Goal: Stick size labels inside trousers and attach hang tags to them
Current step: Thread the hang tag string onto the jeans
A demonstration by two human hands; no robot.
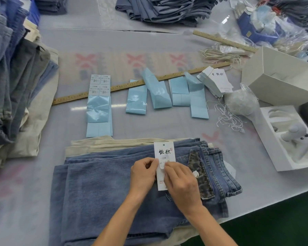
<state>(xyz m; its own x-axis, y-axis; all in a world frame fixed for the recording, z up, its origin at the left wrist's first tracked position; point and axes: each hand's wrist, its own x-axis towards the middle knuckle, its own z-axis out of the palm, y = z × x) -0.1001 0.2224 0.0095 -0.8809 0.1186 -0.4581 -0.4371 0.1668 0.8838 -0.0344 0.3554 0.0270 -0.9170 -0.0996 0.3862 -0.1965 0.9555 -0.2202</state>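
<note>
Two hands work on one white hang tag (164, 153), which lies on the folded blue jeans (114, 189) at lower centre of the frame, just left of the waistband and its leopard-print patch (200, 176). The left hand (143, 174) pinches the tag's left edge between thumb and curled fingers and steadies it. The right hand (180, 181) lies over the tag's middle with fingertips pressed down on a small white size sticker (161, 166); whether those fingers pinch the sticker or only press it cannot be told.

Step in hand, as a judgement: application of a size sticker to the tag face, under the printed "1103#" line. The tag's punched hole at its top edge carries no string, so attachment to the jeans is not yet done.

The next move calls for firm smoothing of the sticker so that no corner lifts. After that, one string loop is needed from the loose white tag strings (229, 118) at right of centre, threaded through the hole and fastened at the waistband.

Supplies in mid frame: a sheet of printed size labels (100, 84), blue backing strips (180, 91), a stack of blank hang tags (215, 82), and a wooden ruler (124, 86) that runs diagonally under them.
</note>
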